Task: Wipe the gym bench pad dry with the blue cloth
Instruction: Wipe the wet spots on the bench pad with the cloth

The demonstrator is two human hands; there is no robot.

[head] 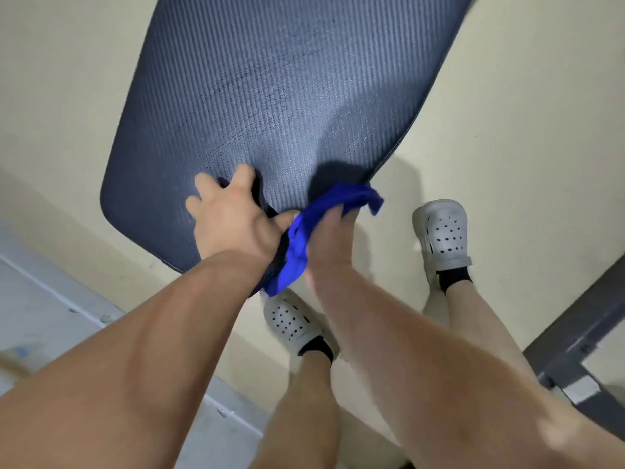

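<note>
A: Edges of pad (287,96)?
B: Runs 12 to 6. Far end cut off at 12, near end rounded, partly under both wrists. Open floor (507,130) at 3 & 9.
A: Hands?
B: L hand (233,221) flat on pad at 7, fingers spread. R hand (329,242) blurred, grips cloth (299,242) at pad's 5 corner. R fingertips hard to see
</note>
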